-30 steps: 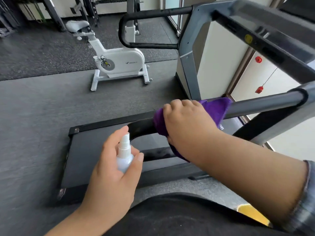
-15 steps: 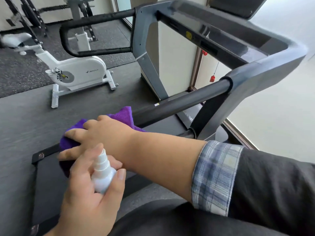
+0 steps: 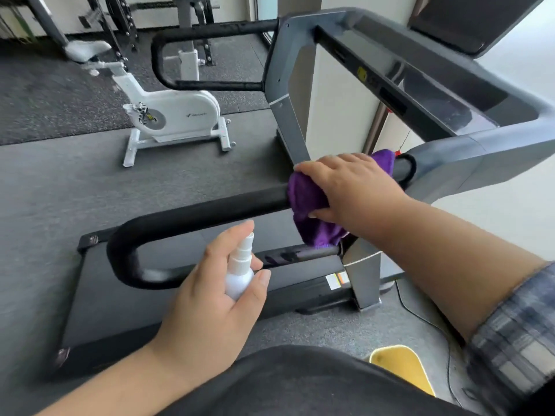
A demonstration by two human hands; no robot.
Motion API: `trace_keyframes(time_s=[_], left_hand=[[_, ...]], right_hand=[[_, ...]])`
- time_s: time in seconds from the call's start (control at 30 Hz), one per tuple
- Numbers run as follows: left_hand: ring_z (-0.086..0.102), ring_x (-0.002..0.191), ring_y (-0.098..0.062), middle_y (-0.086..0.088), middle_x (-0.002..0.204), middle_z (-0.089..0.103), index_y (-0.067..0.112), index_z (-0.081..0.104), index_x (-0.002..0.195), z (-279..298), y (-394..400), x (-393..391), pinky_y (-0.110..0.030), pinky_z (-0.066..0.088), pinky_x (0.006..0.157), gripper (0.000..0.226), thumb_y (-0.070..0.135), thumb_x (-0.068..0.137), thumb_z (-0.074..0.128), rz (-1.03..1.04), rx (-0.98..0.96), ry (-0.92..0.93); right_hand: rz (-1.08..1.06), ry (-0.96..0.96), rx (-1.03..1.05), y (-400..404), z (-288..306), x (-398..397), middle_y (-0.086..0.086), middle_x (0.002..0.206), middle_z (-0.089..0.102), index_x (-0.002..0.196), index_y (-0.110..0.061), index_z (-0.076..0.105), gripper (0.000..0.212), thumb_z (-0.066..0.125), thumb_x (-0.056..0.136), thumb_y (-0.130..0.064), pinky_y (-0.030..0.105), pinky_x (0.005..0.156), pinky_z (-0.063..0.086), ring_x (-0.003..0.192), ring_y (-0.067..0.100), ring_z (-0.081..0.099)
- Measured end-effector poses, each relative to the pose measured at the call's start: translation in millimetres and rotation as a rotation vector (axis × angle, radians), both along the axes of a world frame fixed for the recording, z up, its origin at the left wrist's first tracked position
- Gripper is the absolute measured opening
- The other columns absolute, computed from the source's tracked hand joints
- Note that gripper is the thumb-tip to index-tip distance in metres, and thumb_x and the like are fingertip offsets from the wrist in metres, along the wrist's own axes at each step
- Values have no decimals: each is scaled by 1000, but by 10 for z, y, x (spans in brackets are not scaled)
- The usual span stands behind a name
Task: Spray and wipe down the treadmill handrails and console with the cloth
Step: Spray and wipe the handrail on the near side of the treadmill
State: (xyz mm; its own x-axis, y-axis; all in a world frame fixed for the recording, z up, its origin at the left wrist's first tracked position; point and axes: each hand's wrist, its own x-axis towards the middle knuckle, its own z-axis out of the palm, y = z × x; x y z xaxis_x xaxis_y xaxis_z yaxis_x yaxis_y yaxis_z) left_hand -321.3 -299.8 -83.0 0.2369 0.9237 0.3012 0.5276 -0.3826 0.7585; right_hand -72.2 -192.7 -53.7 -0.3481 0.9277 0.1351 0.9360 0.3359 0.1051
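Note:
The near black handrail (image 3: 192,216) of the treadmill loops from a rounded left end up to the grey console frame (image 3: 468,163). My right hand (image 3: 351,187) grips a purple cloth (image 3: 309,205) wrapped round this rail, close to where it joins the frame. My left hand (image 3: 210,304) holds a small white spray bottle (image 3: 240,274) upright below the rail, index finger over the nozzle. The far handrail (image 3: 210,55) and the dark console top (image 3: 420,85) lie beyond.
The treadmill deck (image 3: 120,295) lies under the rail on grey floor. A white exercise bike (image 3: 171,115) stands at the back left, with racks behind it. A black cable (image 3: 420,316) runs on the floor at right, beside a yellow object (image 3: 399,364).
My right hand slid the cloth left to the rail's rounded end, then back right along the rail to near the console frame. The left hand kept holding the bottle.

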Motion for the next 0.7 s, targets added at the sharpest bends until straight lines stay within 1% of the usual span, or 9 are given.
trace_keyframes(time_s=[0.13,0.2,0.27,0.33,0.4,0.47,0.5,0.63,0.7], left_hand=[[62,85,-5,21,104,60,72,27,121,-35,-35,169,-15,47,72,53,44,89,59,21,-32,-23],[62,88,-6,21,104,60,73,27,121,-8,-70,203,-13,47,73,47,51,87,53,58,-43,-17],[62,88,-6,21,104,61,75,27,118,34,-112,230,-11,45,71,49,57,78,49,107,-70,-10],[61,91,-5,21,103,62,77,28,115,56,-154,275,-6,43,73,51,53,76,52,145,-84,-1],[61,93,-4,20,102,62,77,29,114,50,-190,328,-3,40,75,58,40,82,60,159,-76,28],[61,93,-1,21,100,63,78,30,112,40,-208,439,-1,39,74,72,24,83,69,175,-93,63],[61,92,0,23,99,63,79,30,110,38,-214,504,-2,39,75,76,20,83,70,184,-110,74],[61,93,-1,22,100,64,78,29,113,45,-204,739,-12,42,78,72,26,82,68,185,-104,76],[60,93,-2,21,100,63,77,30,114,44,-198,851,-17,41,78,74,23,82,69,189,-98,71]], right_hand=[[-60,-38,-23,41,15,327,-2,126,58,142,-33,37,85,77,72,-59,43,106,35,117,28,55],[-41,-84,3,59,-24,273,0,124,59,141,-28,37,82,75,75,-58,44,101,39,113,30,57],[-5,-112,36,81,-35,162,1,123,60,140,-25,38,75,69,80,-58,43,95,44,109,30,59],[57,-110,62,110,-34,-17,1,119,60,137,-24,39,68,65,84,-57,41,88,47,105,29,60],[133,-88,84,130,-66,-309,2,114,60,132,-22,42,62,68,83,-51,38,79,44,102,29,61],[194,-67,109,127,-139,-579,1,111,61,126,-22,45,55,71,81,-41,35,71,36,98,28,63],[218,-58,124,132,-171,-658,0,108,62,126,-23,46,54,71,81,-38,35,69,32,96,27,63],[282,-18,103,197,-133,-462,0,113,60,137,-23,40,65,69,83,-45,36,69,33,96,28,62],[251,11,42,231,-74,-216,2,115,61,132,-20,43,66,71,79,-48,36,70,35,97,30,62]])
